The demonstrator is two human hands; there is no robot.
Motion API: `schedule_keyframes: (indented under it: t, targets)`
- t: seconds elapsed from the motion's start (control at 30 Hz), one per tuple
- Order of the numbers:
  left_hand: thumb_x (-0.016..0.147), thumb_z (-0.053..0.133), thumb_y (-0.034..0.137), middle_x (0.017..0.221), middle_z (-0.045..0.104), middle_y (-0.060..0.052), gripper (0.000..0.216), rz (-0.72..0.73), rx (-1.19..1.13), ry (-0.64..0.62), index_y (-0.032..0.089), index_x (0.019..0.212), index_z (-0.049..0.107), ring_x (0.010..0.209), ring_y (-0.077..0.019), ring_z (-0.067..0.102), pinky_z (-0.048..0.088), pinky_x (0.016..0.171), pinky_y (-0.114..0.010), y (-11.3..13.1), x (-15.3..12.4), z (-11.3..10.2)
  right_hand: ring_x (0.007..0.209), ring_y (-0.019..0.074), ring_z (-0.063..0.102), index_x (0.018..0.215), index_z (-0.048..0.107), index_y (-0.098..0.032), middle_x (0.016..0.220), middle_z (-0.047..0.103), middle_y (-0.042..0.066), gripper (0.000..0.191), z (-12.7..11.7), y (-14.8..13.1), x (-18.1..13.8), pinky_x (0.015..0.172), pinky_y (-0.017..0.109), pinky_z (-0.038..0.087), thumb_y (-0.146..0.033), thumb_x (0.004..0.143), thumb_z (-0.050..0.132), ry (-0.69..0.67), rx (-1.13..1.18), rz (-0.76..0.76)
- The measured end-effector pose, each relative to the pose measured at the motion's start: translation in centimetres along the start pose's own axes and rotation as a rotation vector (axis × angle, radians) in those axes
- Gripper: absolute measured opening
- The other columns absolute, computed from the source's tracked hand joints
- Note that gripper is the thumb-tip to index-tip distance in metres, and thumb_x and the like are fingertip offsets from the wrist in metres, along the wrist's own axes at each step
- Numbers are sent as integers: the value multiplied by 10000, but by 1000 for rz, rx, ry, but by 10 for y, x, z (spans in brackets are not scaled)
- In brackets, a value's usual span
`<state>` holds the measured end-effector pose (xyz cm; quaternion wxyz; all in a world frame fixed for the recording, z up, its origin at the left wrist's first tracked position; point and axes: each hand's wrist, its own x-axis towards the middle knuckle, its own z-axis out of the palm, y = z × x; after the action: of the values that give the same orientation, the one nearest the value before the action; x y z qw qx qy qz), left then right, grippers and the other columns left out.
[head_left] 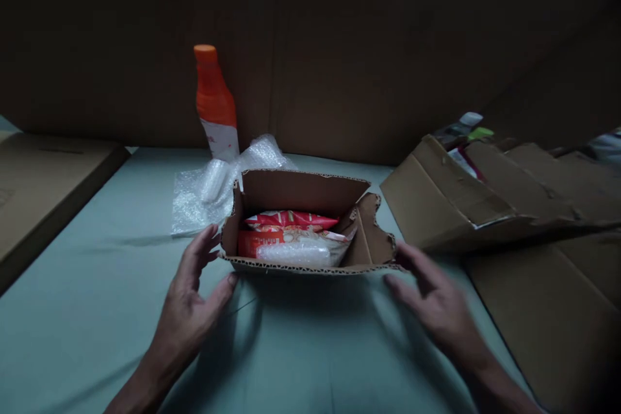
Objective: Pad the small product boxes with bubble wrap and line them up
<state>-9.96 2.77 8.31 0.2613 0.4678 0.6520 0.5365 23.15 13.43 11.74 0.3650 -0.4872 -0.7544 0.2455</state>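
A small brown cardboard box (303, 268) stands with its top uncovered on the pale green surface, between my two hands. Inside are a red packet (291, 220), an orange and white packet (315, 236) and a bubble-wrapped item (294, 253) along the front wall. My left hand (196, 288) is beside the box's left front corner, thumb and fingers apart. At the right front corner, my right hand (431, 294) also has its thumb and fingers apart. Its fingertips are close to the torn right edge; whether they touch is unclear.
Behind the box, bubble wrap (208, 197) lies near an orange and white bottle (216, 103). A tall cardboard wall (339, 65) rises at the back. Flat cardboard (53, 181) lies left. On the right, a larger carton (431, 200) holds a white-capped bottle (460, 128) and other items.
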Motion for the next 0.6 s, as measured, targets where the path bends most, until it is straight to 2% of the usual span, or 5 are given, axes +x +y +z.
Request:
schedule_keyframes:
  t: [0.07, 0.2, 0.3, 0.43, 0.6]
  targets:
    - [850, 685, 371, 1459, 549, -116, 666, -72, -115, -47, 223, 1449, 435, 1254, -234, 597, 482, 1059, -361, -4, 5, 10, 1015, 262, 698, 1215, 650, -194, 1131, 733, 90, 439, 30, 14, -1, 848, 368, 588, -414, 836, 681, -112, 63, -33]
    - [781, 676, 389, 1263, 664, -118, 572, -146, -187, -58, 169, 1293, 546, 1086, -235, 669, 540, 935, -344, -1, 7, 24, 872, 261, 704, 1076, 678, -170, 1017, 751, 95, 324, 65, 14, 8, 746, 358, 587, -340, 806, 622, -136, 85, 54]
    - [764, 677, 417, 1251, 669, -108, 563, -160, -178, -45, 185, 1262, 556, 1113, -248, 662, 535, 942, -347, 7, -3, 28, 868, 247, 695, 1026, 696, -177, 997, 752, 82, 274, 59, 6, 1, 770, 350, 577, -268, 791, 587, -126, 83, 61]
    - [736, 694, 499, 1184, 695, -91, 519, -205, -134, -84, 204, 1151, 594, 1113, -282, 673, 537, 969, -375, 9, -35, 32, 940, 246, 689, 1123, 688, -169, 1110, 731, 93, 363, 31, -1, -34, 846, 363, 572, -212, 777, 589, -84, 102, 33]
    - [785, 660, 486, 1029, 737, -12, 312, -142, 74, -27, 274, 1015, 671, 1116, -294, 681, 563, 949, -363, -18, -81, 18, 1044, 263, 676, 1272, 626, -188, 1213, 693, 90, 488, 12, -14, -81, 905, 364, 561, -159, 786, 595, -58, 125, 32]
